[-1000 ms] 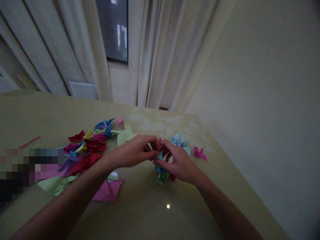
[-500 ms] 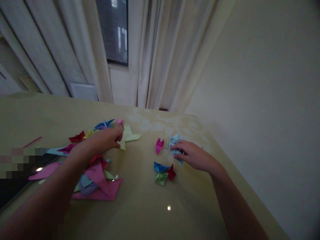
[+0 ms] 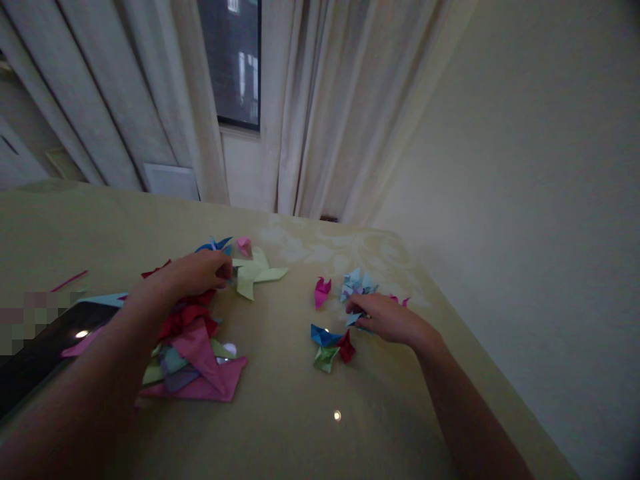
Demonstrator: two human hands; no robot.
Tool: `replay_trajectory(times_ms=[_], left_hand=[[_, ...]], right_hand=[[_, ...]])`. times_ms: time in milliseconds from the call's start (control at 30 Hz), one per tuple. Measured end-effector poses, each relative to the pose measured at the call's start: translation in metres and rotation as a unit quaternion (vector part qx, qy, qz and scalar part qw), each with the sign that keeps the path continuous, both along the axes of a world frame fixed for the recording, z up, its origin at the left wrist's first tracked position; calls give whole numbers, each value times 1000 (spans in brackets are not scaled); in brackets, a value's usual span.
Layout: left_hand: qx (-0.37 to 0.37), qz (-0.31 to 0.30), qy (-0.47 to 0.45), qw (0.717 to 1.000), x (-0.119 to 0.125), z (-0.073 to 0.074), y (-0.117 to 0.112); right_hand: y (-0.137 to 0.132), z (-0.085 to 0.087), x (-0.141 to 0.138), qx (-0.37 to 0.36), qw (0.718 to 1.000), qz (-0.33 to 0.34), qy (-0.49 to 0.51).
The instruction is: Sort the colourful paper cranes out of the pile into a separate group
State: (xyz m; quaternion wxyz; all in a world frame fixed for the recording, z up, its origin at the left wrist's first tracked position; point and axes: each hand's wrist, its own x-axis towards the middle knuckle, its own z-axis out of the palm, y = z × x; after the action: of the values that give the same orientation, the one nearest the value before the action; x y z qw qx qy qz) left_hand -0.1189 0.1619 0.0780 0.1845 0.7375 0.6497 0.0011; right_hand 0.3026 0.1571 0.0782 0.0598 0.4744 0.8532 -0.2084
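My left hand (image 3: 213, 270), its fingers curled closed, hovers over the folded-paper pile beside a pale green paper pinwheel (image 3: 257, 273); whatever is in its fingers is hidden. On the right, my right hand (image 3: 387, 315) pinches a light blue origami piece (image 3: 355, 320). Just beyond that hand sits a cluster of light blue origami pieces (image 3: 356, 281). A magenta origami piece (image 3: 323, 292) lies to their left. Nearer to me, a blue piece (image 3: 324, 335), a green piece (image 3: 326, 359) and a red piece (image 3: 347, 348) lie together.
Under my left forearm spreads a heap with a large pink folded paper (image 3: 227, 380) and red folded paper (image 3: 193, 319). A black glossy object (image 3: 55, 350) lies at the left, with a thin pink stick (image 3: 70, 280) beyond it. Curtains (image 3: 340, 100) hang behind the table.
My left hand has drawn left, away from the pale green pinwheel. My right hand has moved slightly right and nearer to me, uncovering more of the light blue cluster and pink pieces behind it.
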Motion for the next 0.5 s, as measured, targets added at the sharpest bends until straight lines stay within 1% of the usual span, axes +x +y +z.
replay_trajectory(times_ms=[100, 167, 200, 333, 500], left_hand=[[-30, 52, 77, 995, -6, 7, -6], [-39, 75, 120, 989, -6, 6, -10], [-35, 79, 125, 988, -5, 5, -12], [-31, 75, 99, 992, -1, 0, -13], [-13, 53, 34, 998, -1, 0, -10]], right_hand=[[2, -4, -1, -3, 1000, -6, -5], [2, -6, -3, -2, 1000, -11, -15], [3, -7, -4, -1, 1000, -13, -20], [3, -6, -6, 10, 999, -14, -35], [4, -4, -5, 16, 1000, -12, -22]])
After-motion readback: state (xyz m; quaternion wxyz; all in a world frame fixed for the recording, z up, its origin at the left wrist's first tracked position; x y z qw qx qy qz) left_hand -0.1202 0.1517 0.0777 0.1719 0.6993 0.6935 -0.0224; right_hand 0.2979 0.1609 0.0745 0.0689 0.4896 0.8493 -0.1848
